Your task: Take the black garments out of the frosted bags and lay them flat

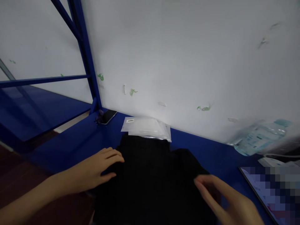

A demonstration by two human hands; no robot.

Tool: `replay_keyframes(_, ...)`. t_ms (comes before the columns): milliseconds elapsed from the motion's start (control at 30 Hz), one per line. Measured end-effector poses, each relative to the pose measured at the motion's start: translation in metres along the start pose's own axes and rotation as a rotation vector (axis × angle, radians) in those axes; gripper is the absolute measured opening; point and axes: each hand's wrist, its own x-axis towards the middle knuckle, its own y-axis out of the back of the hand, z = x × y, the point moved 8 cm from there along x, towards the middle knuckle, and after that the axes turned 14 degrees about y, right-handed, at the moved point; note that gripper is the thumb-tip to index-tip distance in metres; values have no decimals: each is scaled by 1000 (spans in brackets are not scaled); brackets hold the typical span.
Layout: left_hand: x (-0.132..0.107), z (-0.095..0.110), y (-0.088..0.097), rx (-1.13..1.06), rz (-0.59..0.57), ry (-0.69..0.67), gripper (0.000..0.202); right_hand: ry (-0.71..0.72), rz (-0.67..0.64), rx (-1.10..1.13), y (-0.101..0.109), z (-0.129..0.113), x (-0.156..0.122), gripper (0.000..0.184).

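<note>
A black garment lies folded on the blue table. My left hand rests flat on the garment's left edge, fingers stretched out. My right hand hovers over the garment's right side, blurred by motion, with fingers extended and nothing visible in them.
A stack of clear plastic bags lies behind the garment by the white wall. A dark phone sits at the back left beside the blue rack post. Packaged goods and a tablet are at the right.
</note>
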Motion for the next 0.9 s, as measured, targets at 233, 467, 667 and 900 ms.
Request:
replay_keyframes(233,21,-6,-7,181,134,-99,43,-135,-314,39,-75,8,51,19)
replay_keyframes(467,70,-22,41,-58,269,45,12,-241,-219,358,-63,32,105,31)
replay_keyframes(667,102,-19,50,-52,509,85,24,-262,-42,280,-36,56,107,35)
replay_keyframes(900,64,66,-15,149,355,-513,30,-90,-362,11,-28,51,45,20)
